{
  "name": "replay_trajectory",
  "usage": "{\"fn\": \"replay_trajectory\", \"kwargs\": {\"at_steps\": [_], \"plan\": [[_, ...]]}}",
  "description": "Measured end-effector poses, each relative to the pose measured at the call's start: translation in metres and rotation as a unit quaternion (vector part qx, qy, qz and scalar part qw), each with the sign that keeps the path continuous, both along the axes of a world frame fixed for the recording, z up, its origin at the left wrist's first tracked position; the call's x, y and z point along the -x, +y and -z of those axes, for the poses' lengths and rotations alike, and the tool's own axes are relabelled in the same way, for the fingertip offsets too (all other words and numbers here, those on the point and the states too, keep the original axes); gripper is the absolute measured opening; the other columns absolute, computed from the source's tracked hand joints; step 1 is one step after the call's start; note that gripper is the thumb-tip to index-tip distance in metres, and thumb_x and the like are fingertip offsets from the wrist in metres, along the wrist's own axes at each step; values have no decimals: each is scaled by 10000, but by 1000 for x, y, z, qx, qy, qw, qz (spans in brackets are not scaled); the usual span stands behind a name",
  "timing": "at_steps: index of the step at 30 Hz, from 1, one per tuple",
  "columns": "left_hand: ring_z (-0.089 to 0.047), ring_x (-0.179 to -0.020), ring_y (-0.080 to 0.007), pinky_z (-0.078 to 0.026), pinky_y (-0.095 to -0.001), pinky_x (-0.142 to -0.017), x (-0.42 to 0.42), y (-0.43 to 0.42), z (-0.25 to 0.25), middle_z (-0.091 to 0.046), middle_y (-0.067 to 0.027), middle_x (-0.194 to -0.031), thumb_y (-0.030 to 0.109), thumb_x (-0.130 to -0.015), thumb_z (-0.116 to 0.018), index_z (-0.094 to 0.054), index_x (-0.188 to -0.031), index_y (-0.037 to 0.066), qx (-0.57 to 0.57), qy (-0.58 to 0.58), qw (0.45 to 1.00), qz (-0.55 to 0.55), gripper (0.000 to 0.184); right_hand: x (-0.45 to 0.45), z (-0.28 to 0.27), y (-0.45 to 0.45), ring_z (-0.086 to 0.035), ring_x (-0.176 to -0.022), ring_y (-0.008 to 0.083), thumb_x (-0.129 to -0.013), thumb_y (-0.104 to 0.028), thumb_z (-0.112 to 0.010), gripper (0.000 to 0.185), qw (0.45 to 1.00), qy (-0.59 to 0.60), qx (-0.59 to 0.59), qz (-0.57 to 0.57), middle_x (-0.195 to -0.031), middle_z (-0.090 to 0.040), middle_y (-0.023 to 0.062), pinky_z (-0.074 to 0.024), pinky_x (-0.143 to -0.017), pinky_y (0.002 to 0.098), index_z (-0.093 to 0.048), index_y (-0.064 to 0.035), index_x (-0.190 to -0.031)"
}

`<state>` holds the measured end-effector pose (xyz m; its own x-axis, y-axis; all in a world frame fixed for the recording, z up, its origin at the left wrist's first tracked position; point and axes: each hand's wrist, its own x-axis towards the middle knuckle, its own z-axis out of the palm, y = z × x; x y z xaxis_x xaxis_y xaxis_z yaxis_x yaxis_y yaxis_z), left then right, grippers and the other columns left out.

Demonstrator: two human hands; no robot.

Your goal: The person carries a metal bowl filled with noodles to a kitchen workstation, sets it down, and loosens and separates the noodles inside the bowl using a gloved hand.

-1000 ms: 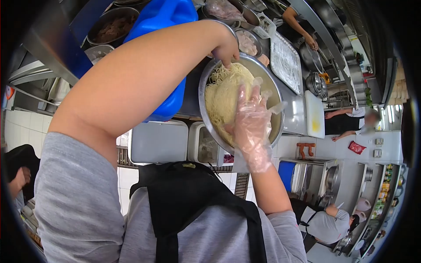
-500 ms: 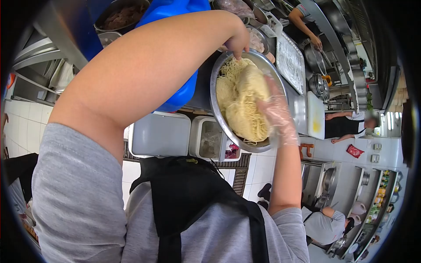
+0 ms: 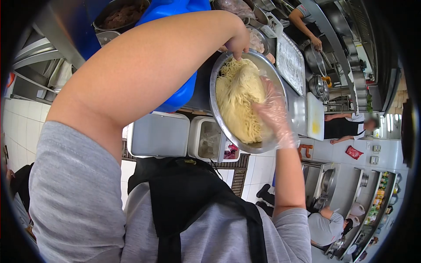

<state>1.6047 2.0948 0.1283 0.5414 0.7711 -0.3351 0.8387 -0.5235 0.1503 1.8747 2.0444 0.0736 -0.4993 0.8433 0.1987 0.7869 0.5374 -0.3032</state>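
Note:
A large metal bowl (image 3: pixel 214 94) holds a heap of pale yellow noodles (image 3: pixel 240 103), some strands blurred by motion. My left hand (image 3: pixel 238 41) grips the bowl's far rim, with fingertips bent over the inner edge; the rest of its fingers are partly hidden. Inside the bowl on the right, my right hand (image 3: pixel 274 111) wears a clear plastic glove. Its fingers are stretched apart and lie against the side of the noodles, not closed around them.
A blue plastic jug (image 3: pixel 177 94) stands left of the bowl, behind my forearm. Below are a grey-lidded container (image 3: pixel 160 133) and a white bin (image 3: pixel 204 140). A metal tray (image 3: pixel 290 63) and a white cutting board (image 3: pixel 315 115) lie to the right. Co-workers stand farther off.
The noodle heap has shifted and spread down the bowl's left side. My right hand has turned slightly and its fingers show more clearly. My left hand stays at the rim.

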Motion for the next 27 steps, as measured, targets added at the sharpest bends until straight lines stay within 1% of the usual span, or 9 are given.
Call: {"fn": "replay_trajectory", "kwargs": {"at_steps": [6,8,10,12,16,20,21,25,27], "plan": [[-505,-1280,-294,-392,-398,-1057,0,3,4,-562,-144,-1354,402,-874,-654,-451,-1442,126,8,-7,1000,-8,663,10,-27,-1,-642,-1022,361,-700,-167,-748,715,990,-120,-20,66,-1099,-648,233,-507,-914,407,-488,23,-1338],[-505,-1280,-298,-388,-402,-1059,1,3,6,-560,-143,-1357,404,-876,-650,-452,-1441,126,12,-27,999,-18,660,5,-23,0,-638,-1024,372,-713,-192,-738,717,969,153,193,15,-1103,-646,234,-514,-893,426,-481,13,-1350],[-500,-1284,-299,-386,-403,-1060,-1,6,5,-557,-145,-1360,402,-878,-647,-450,-1442,126,24,-20,1000,-5,659,-3,-17,13,-645,-1041,332,-748,-109,-699,677,972,100,201,71,-1166,-641,226,-514,-898,394,-466,-1,-1374],[-496,-1289,-300,-384,-403,-1061,-3,4,3,-554,-147,-1363,399,-879,-645,-448,-1444,126,32,-13,999,6,657,5,-15,10,-638,-1085,282,-760,-40,-688,694,984,-137,-42,102,-1245,-616,221,-492,-946,363,-440,-21,-1408],[-489,-1294,-291,-392,-407,-1051,-12,-6,1,-559,-126,-1365,378,-865,-666,-452,-1448,195,26,44,999,16,648,-18,-12,29,-605,-1118,378,-776,-162,-720,707,974,121,190,22,-1228,-598,265,-485,-963,409,-438,-20,-1409],[-558,-1215,-276,-438,-420,-1002,-29,-5,7,-574,-64,-1359,376,-830,-700,-467,-1438,264,80,149,983,69,661,17,-20,3,-612,-1058,387,-761,-187,-748,759,973,-174,-56,139,-1152,-620,242,-489,-946,422,-412,-13,-1418],[-643,-1066,-246,-489,-422,-931,-25,-17,-6,-624,-15,-1293,365,-818,-713,-502,-1410,225,145,109,983,-9,644,4,-3,5,-610,-1027,392,-760,-226,-742,764,978,-138,-155,31,-1104,-617,234,-489,-928,434,-412,-44,-1425],[-678,-946,-223,-527,-405,-862,-45,-41,-16,-672,-55,-1194,354,-859,-690,-537,-1366,149,141,253,957,-10,569,-1,-6,8,-596,-1059,384,-746,-227,-734,753,985,-136,-104,-31,-1128,-595,234,-484,-928,435,-435,-80,-1421],[-670,-904,-209,-540,-378,-826,-46,-35,2,-682,-82,-1104,333,-884,-680,-548,-1322,96,211,203,955,-58,515,18,-10,2,-584,-1078,377,-701,-241,-775,802,980,-148,-64,119,-1139,-585,227,-474,-938,442,-446,-91,-1417]]}}
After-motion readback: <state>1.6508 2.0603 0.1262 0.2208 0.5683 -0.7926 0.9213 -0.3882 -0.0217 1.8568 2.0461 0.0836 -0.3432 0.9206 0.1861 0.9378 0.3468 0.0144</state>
